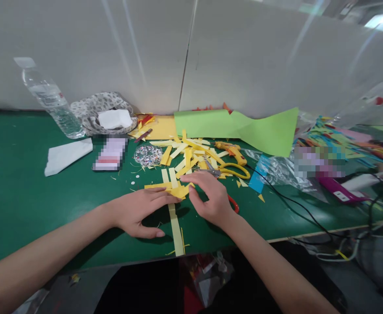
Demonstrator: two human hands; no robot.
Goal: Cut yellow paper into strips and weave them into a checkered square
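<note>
Near the front edge of the green table, pale yellow paper strips (176, 231) run lengthwise, crossed by brighter yellow strips (155, 186). My left hand (142, 211) lies on the crossing strips, fingers stretched right and thumb apart. Just right of it, my right hand (211, 196) has thumb and forefinger around the raised end of a yellow strip. Behind my hands is a pile of cut yellow strips (188, 157). Yellow-handled scissors (240, 170) rest on the pile's right side, and a red handle (234, 204) shows partly behind my right wrist.
A phone (110, 153), a white paper (67, 156) and a water bottle (52, 100) stand or lie left. A yellow glue gun (232, 150) and green paper (263, 131) are behind. Black cable (286, 198), plastic bags and a purple tool (337, 188) lie right.
</note>
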